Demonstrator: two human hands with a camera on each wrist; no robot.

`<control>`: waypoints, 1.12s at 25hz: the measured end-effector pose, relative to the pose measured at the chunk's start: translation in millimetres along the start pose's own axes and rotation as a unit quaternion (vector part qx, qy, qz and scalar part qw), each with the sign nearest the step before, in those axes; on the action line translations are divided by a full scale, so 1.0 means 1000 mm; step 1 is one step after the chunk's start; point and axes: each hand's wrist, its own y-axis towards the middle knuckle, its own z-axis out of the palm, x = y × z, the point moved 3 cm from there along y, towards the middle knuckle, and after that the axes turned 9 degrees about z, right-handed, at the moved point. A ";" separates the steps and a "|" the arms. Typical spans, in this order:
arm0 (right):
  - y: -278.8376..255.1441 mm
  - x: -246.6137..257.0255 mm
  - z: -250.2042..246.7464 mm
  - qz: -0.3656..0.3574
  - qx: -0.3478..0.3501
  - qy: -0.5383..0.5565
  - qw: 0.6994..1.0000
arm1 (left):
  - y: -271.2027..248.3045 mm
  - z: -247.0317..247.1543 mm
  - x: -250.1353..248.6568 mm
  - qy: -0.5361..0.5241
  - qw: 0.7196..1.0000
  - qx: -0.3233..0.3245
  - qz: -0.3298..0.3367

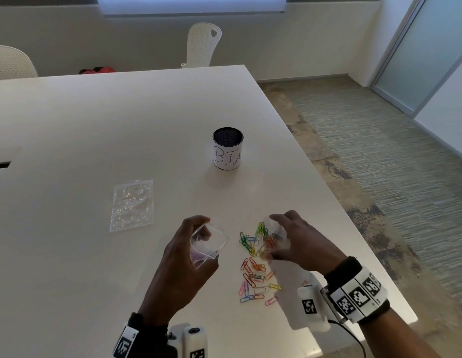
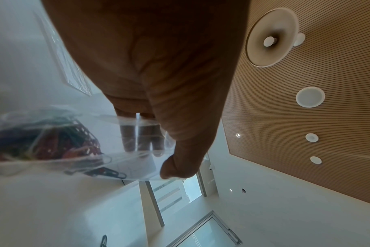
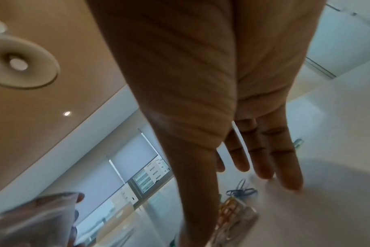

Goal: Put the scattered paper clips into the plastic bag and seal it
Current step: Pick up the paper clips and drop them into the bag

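Your left hand [image 1: 184, 257] pinches the bag [image 1: 208, 242] open; right hand [image 1: 297, 244] spread over clips [image 1: 255, 264] near the table's [image 1: 95, 120] right edge.

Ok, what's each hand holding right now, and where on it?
Left hand pinches the small plastic bag at its open mouth's rim. Right hand holds nothing, spread above the paper clips.

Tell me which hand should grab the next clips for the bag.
Right. The right hand hovers open directly over the paper clips on the table, while the left hand is occupied holding the plastic bag open beside them.
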 end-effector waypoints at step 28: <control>-0.008 0.031 -0.019 -0.022 0.015 0.302 0.953 | -0.002 -0.002 0.003 0.005 1.000 -0.009 0.008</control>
